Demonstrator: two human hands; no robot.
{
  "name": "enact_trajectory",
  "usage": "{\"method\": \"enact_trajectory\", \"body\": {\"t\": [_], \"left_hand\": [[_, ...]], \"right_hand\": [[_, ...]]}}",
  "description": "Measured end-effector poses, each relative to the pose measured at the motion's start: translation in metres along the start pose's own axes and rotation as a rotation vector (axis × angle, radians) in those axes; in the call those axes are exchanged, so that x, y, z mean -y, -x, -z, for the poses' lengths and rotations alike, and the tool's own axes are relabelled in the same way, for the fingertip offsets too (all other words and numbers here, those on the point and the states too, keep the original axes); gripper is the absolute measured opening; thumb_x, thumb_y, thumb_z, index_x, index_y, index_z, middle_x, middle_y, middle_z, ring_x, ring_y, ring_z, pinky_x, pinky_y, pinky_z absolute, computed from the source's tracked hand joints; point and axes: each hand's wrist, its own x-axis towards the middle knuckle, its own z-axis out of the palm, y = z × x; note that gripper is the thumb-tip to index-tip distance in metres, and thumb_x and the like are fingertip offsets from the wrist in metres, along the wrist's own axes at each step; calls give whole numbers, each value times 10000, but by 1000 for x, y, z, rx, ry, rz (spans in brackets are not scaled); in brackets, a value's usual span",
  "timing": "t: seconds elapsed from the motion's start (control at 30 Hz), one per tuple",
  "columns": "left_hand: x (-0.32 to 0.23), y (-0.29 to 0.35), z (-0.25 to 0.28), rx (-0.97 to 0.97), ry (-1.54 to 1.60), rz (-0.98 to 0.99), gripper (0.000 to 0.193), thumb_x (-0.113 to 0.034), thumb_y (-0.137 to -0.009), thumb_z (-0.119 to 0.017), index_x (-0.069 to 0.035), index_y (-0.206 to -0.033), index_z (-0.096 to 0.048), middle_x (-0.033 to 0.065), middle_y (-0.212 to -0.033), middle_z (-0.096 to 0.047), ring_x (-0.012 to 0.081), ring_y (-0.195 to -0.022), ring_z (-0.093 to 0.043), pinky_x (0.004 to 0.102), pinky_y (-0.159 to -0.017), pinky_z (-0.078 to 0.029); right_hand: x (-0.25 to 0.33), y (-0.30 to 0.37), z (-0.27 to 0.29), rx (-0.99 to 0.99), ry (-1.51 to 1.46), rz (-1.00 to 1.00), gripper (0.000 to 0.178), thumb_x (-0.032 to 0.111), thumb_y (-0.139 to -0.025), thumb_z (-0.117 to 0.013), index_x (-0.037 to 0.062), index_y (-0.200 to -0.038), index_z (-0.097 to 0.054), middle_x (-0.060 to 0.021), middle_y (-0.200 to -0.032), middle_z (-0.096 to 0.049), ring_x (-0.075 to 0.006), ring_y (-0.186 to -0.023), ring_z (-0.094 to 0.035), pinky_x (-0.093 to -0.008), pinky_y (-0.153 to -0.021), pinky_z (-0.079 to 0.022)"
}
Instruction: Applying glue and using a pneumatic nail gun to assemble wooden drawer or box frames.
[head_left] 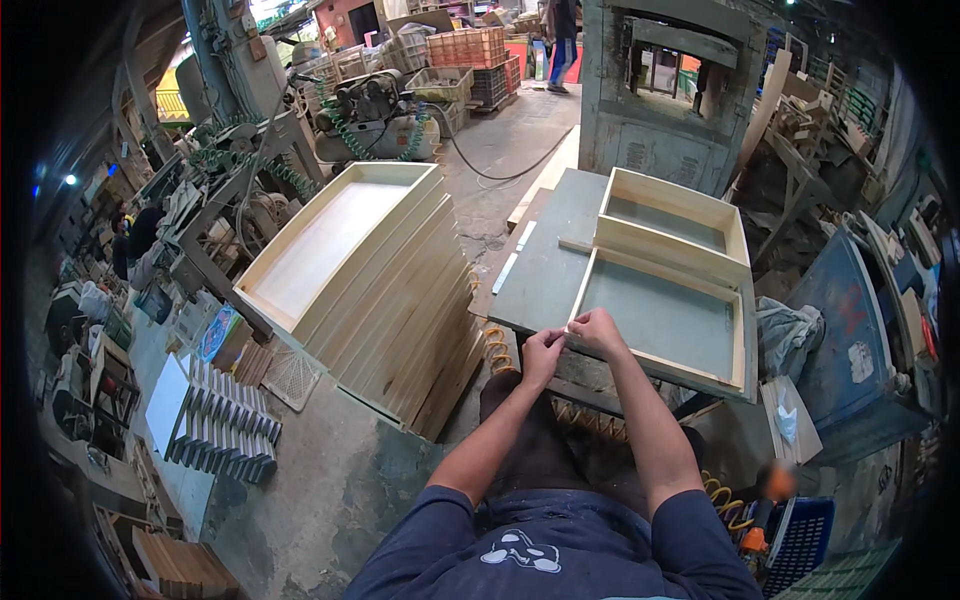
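My left hand (543, 356) and my right hand (600, 333) are close together at the near left edge of a grey-topped workbench (545, 225). Both have their fingers pinched, nearly tip to tip. A tiny pale bit shows between the fingertips, too small to name. Just beyond them is the near left corner of a shallow wooden frame (655, 361), lying flat on the bench; I cannot tell whether the fingers touch it. Behind it, a deeper rectangular wooden frame (672, 249) stands against its far side. A short wood strip (575, 245) lies left of the two frames.
A tall stack of wooden drawer boxes (385, 300) stands on the floor to the left. Coiled yellow air hose (498, 350) hangs by the bench. An orange-handled tool (755, 538) and blue crate (800, 545) are at lower right. A grey machine (650, 150) stands behind; a person (562, 45) is far off.
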Motion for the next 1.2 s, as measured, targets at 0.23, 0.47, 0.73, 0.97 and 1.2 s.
{"method": "enact_trajectory", "body": {"t": [0.23,0.47,0.73,0.97,1.2], "left_hand": [[-8,3,1,-15,23,59,198,-54,-880,-629,51,-1042,-673,56,-809,-685,89,-661,-631,217,-610,-508],[-24,7,1,-41,-51,30,210,-90,-874,-642,35,-1037,-686,83,-795,-703,100,-670,-646,242,-610,-510],[-30,7,8,-40,-348,-122,186,-158,-834,-669,-11,-939,-714,170,-806,-693,253,-730,-695,339,-671,-532],[-49,6,-5,-100,-457,-254,218,-202,-787,-739,-32,-910,-680,84,-616,-567,206,-557,-544,358,-550,-446],[-133,42,-122,360,-483,-550,139,-152,-808,-714,-47,-886,-665,68,-708,-556,206,-631,-521,339,-591,-418]], "right_hand": [[2,-2,-2,18,-21,3,254,220,-734,-686,12,-872,-735,-190,-766,-695,-239,-705,-694,-350,-684,-529],[-3,-2,-1,15,9,15,265,248,-770,-674,14,-880,-734,-198,-770,-691,-254,-710,-695,-360,-681,-529],[8,36,-4,-232,66,50,353,287,-835,-650,7,-1049,-679,-206,-918,-690,-327,-853,-678,-400,-765,-516],[-37,192,1,-747,-259,259,280,121,-905,-588,19,-1165,-608,-113,-913,-615,-225,-797,-599,-353,-742,-502],[-117,199,-34,-295,-429,-11,306,290,-849,-677,-1,-944,-677,-151,-807,-688,-228,-710,-661,-340,-665,-508]]}}
